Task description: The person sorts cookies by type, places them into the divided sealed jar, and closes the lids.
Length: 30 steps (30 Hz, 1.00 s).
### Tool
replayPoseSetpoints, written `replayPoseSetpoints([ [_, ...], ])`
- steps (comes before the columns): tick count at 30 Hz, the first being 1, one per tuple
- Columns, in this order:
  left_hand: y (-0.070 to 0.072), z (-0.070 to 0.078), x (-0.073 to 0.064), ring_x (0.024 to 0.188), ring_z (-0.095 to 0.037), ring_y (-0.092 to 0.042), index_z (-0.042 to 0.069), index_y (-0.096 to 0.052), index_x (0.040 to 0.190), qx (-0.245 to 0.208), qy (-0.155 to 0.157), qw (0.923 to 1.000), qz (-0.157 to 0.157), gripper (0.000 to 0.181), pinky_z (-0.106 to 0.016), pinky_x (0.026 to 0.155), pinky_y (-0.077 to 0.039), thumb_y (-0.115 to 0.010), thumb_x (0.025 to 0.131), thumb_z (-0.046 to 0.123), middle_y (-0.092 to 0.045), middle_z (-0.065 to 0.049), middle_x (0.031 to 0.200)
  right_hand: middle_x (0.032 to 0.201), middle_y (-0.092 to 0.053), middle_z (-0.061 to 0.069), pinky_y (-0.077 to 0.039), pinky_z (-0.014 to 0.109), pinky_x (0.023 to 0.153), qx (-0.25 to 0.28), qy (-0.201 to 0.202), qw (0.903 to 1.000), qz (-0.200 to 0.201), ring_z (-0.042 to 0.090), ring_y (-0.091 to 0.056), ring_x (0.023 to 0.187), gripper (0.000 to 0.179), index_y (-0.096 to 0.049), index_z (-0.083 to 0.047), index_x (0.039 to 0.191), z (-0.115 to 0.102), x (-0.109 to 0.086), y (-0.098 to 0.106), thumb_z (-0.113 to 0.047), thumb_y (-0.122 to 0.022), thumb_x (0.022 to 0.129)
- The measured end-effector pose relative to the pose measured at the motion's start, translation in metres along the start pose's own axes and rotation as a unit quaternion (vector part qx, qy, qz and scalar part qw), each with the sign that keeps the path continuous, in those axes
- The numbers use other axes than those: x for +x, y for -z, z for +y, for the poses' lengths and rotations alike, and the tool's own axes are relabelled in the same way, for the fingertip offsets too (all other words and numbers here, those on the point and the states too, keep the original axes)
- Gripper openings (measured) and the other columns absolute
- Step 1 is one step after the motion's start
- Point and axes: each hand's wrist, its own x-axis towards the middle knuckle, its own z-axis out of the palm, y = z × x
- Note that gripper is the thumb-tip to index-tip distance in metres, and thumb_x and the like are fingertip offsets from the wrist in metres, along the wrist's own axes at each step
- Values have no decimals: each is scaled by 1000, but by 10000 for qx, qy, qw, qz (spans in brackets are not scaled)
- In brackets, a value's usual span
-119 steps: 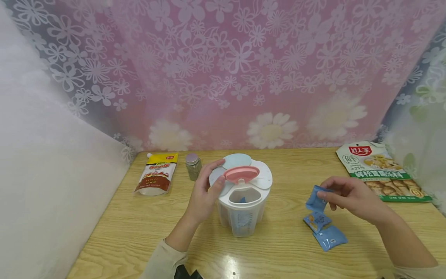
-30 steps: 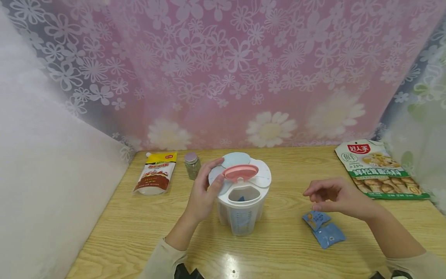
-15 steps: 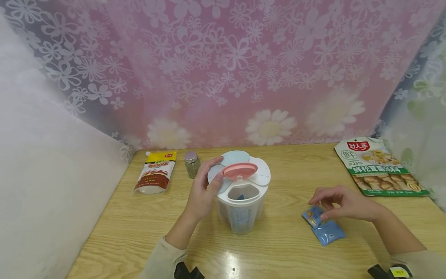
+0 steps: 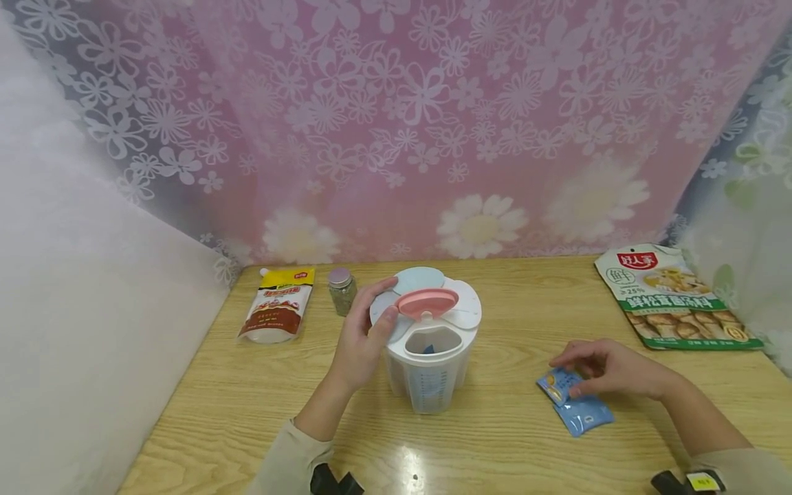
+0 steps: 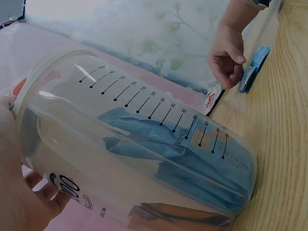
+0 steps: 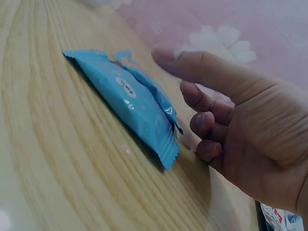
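Note:
My left hand grips the lid side of a clear plastic storage container, which stands upright on the table. Its pink flip cap is raised, leaving one compartment open. Through the marked wall, the left wrist view shows several blue snack packets piled inside, with something brown in the compartment beside them. Two more blue packets lie overlapping on the wood: a printed one and a plainer one. My right hand hovers at these, thumb and bent fingers apart, nothing gripped.
Behind the container's left side stands a small spice jar with a mauve lid. A yellow, white and brown spouted pouch lies farther left. At the back right is a large green and white mushroom-picture bag. Curtains border the wooden table.
Earlier my right hand held a third blue packet from the pile; that packet is gone from there. The hand has since lowered to the two packets. My left hand keeps its grip.

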Motion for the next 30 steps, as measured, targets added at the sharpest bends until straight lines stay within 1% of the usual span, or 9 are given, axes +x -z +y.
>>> replayPoseSetpoints([
  [3,0,0,0,129,-23,-48,9,-50,143,-1,6,10000,4,43,-21,104,-44,-52,102,24,-44,-12,144,90,-56,9,-38,30,52,-205,-39,9998,27,21,-38,60,43,-63,1,129,0,2,0,1,-73,87],
  [6,1,0,0,129,-23,-47,9,-49,143,-6,22,10000,-2,43,-21,104,-44,-52,102,24,-44,-12,144,84,-53,9,-37,29,52,-416,-74,9991,53,20,-36,58,43,-64,-1,128,1,3,0,-3,-75,86],
  [11,2,0,0,129,-25,-47,9,-50,143,38,50,10000,16,43,-21,105,-44,-52,103,25,-44,-13,144,82,-54,6,-37,28,52,-725,-290,9968,149,18,-38,57,41,-66,-5,126,4,6,0,-9,-77,86],
  [14,2,0,0,130,-25,-47,9,-50,143,59,48,10000,23,44,-21,106,-43,-52,102,25,-44,-13,145,81,-54,3,-37,27,52,-884,-555,9943,217,14,-38,57,39,-68,-10,123,4,7,-1,-15,-78,86],
  [18,2,0,-1,130,-24,-47,8,-50,142,44,14,10000,41,43,-21,107,-42,-53,102,24,-45,-13,143,90,-59,-1,-41,22,60,-906,-868,9918,255,11,-43,64,35,-66,-15,116,2,9,-4,-21,-80,84],
  [21,2,-1,-1,130,-23,-47,8,-51,141,25,-16,10000,43,42,-21,108,-42,-54,102,22,-46,-12,142,100,-60,-1,-42,22,62,-798,-842,9927,337,15,-47,69,34,-61,-15,111,1,9,-7,-19,-81,83],
  [23,1,-1,-1,130,-23,-47,9,-51,141,23,-34,10000,35,42,-21,108,-41,-54,102,22,-47,-12,142,97,-60,0,-43,23,60,-765,-772,9931,449,15,-48,68,33,-59,-14,107,0,9,-8,-16,-81,83],
  [26,1,-1,0,129,-23,-47,9,-51,142,2,-73,10000,11,42,-21,107,-42,-54,102,22,-46,-11,143,87,-59,1,-42,27,54,-736,-750,9929,554,12,-49,63,27,-57,-13,101,-2,10,-8,-15,-79,85],
  [30,1,-1,1,129,-23,-47,9,-50,142,-37,-114,9999,-29,43,-22,106,-43,-54,102,24,-45,-12,143,79,-59,-1,-44,27,56,-845,-935,9898,659,9,-53,67,20,-56,-13,96,-5,13,-9,-18,-74,90],
])
